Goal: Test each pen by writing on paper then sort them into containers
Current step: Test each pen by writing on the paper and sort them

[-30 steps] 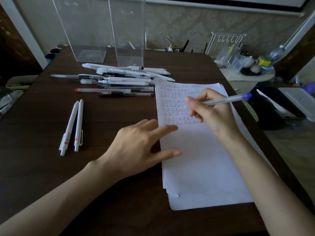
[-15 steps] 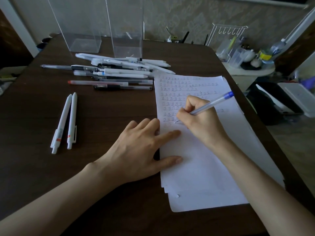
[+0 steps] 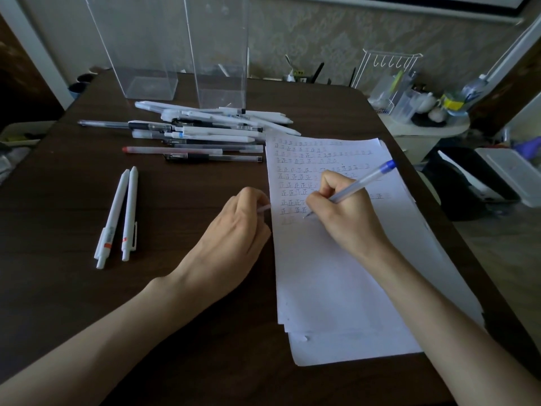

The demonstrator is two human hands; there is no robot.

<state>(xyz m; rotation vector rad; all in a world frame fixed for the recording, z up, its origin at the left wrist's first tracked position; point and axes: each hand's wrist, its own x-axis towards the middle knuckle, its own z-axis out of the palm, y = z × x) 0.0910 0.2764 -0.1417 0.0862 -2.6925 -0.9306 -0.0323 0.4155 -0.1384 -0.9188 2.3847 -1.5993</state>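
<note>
Your right hand's (image 3: 345, 212) grip pinches the blue-capped pen (image 3: 360, 183), tip on the paper (image 3: 336, 273) below rows of test marks. Your left hand's (image 3: 234, 230) grip curls round a small pale piece (image 3: 263, 208), perhaps its cap. Two white pens (image 3: 120, 215) lie set apart on the table (image 3: 73, 288). The pile (image 3: 210, 133) looks untested, and no pen shows in the clear containers (image 3: 140, 48) behind it.

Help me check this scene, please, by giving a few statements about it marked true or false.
1. The right hand grips a blue-ended pen with its tip on the paper. True.
2. The paper is blank. False: rows of marks fill its upper part.
3. Two white pens lie apart from the pen pile. True.
4. The left hand rests on the pen pile. False: it sits at the paper's left edge.
</note>
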